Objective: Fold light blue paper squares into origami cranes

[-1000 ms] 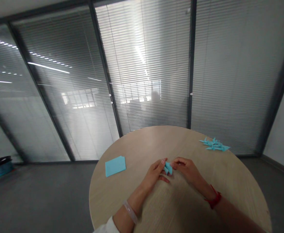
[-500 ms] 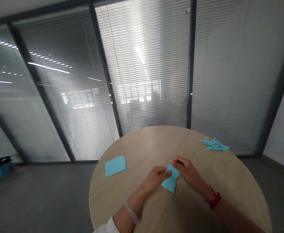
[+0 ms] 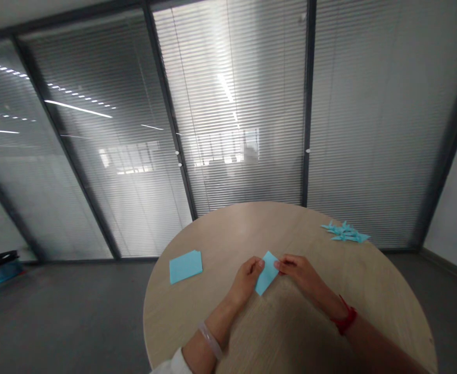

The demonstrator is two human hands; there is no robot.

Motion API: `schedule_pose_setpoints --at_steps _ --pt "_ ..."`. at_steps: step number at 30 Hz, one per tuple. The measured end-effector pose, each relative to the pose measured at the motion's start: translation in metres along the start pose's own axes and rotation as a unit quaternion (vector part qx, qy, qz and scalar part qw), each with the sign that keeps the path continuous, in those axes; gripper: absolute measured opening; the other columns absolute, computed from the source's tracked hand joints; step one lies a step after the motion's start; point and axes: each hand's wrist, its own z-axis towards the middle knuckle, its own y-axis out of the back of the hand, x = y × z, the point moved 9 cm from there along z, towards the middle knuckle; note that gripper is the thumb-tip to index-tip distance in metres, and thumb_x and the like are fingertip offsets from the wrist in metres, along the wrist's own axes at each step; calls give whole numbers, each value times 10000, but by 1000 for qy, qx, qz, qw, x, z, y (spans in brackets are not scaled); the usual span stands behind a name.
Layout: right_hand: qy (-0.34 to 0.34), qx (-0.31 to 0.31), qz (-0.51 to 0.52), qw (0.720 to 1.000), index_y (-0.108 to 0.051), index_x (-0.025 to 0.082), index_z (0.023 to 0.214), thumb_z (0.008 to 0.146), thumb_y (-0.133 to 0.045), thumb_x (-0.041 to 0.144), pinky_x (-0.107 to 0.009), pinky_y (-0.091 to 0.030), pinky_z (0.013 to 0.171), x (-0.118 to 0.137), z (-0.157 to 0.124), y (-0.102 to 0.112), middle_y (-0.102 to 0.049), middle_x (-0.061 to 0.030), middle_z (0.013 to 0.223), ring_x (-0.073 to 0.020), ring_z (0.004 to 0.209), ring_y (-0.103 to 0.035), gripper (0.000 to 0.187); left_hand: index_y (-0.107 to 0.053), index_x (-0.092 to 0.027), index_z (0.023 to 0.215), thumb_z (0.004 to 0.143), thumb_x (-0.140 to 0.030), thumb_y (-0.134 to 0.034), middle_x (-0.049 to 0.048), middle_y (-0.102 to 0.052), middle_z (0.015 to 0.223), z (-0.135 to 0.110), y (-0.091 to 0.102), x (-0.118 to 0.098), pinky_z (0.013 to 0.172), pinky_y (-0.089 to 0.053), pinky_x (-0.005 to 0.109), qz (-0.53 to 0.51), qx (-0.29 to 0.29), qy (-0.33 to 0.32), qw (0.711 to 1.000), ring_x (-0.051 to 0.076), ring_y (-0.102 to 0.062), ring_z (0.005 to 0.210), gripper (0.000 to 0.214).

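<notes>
Both hands point(image 3: 274, 275) pinch a folded blue paper strip point(image 3: 266, 273) upright between them

Hmm, need precise points.

Both the left hand point(image 3: 246, 282) and right hand point(image 3: 297, 270) pinch a folded blue paper point(image 3: 266, 273)

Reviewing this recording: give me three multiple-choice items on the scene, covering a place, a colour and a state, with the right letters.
1. Relative to the left hand and right hand, where on the round light wood table is the flat pale blue paper stack?
A to their left
B to their right
C between them

2. What colour is the wrist band on the right wrist?
A white
B red
C blue

3. The pale blue paper rectangle is:
A held between both hands
B lying untouched
C on the floor

1 A: it lies beyond the left hand.
2 B: the band shows red.
3 A: fingers of both hands meet its edges.
</notes>
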Motion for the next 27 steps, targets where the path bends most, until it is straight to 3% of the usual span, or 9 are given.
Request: schedule_pose_setpoints --at_steps 3,6,9,15,23,27 --pt "-1 -1 -3 1000 -601 154 579 690 -618 488 -245 -363 550 1 -1 1 -543 10 544 -140 554 -492 352 -571 -165 979 858 -508 -466 -42 -481 630 -4 0 -9 546 -334 230 21 -7 -25 999 119 -432 577 378" --pt "-5 -9 -3 1000 -591 156 559 680 -624 490 -246 -356 542 2 -2 2 -536 13 529 -138 540 -487 356 -571 -194 1140 878 -419 -484 38 -623 876 -10 0 -21 729 -428 284 81 -14 -76 994 177 -556 805 356" --pt "-9 -32 -6 999 -570 160 536 666 -635 497 -245 -345 527 1 -2 7 -521 20 509 -129 514 -470 367 -540 -208 1244 856 -370 -538 101 -598 1119 -13 -5 -27 911 -409 366 139 -5 -106 985 231 -538 1030 420" --pt "-7 -31 -10 999 -593 160 552 669 -650 498 -253 -387 552 1 -1 6 -569 8 525 -150 541 -527 362 -514 -197 1278 678 -379 -742 115 -588 1159 -12 -13 -25 957 -395 415 185 22 -79 979 274 -529 1071 667" --pt "25 19 91 995 -661 175 820 667 -703 474 -286 -485 690 9 -3 -7 -699 -42 790 -205 749 -645 339 -507 -195 1269 727 -298 -708 99 -640 1163 -10 -13 -18 918 -437 379 37 32 -35 998 248 -585 1054 587" --pt "42 13 96 994 -651 174 839 646 -737 438 -286 -485 705 13 -4 -6 -682 -37 785 -192 747 -634 338 -520 -181 1253 745 -287 -692 103 -648 1167 -10 -18 -23 911 -444 367 -29 58 -37 997 245 -600 1051 547"
